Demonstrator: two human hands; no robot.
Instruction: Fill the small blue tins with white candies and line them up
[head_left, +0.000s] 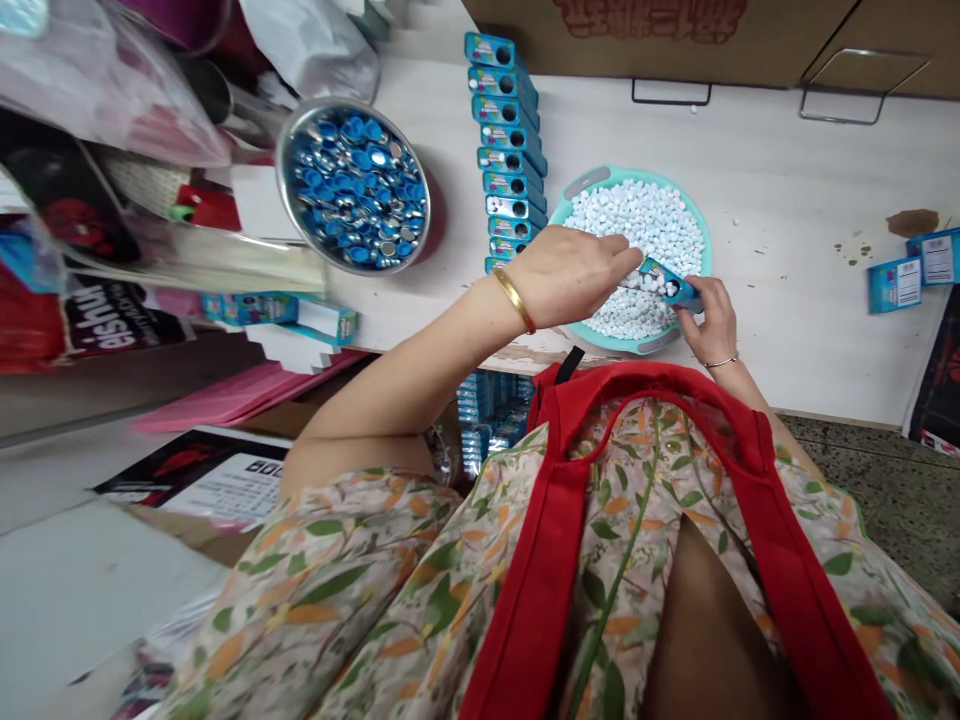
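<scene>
Over a turquoise basin (705, 235) of small white tablets (637, 215), my right hand (711, 320) grips a small blue tin (679, 288) with a few tablets at its near end. My left hand (577, 275), with a gold bangle at the wrist, reaches in from the left. Its fingers are pinched together beside the tin's other end; what they hold, if anything, is hidden. A row of similar blue tins (510, 135), each with a dark round hole in its end, runs away from me left of the basin. My left hand covers the row's near end.
A metal bowl (281, 190) of blue-and-silver caps (360, 190) stands left of the row. Cardboard boxes (675, 45) with wire handles line the back. Two blue boxes (896, 285) lie at the right. Bags (307, 50) and packaging crowd the left; stacked blue packs (480, 420) sit below the table edge.
</scene>
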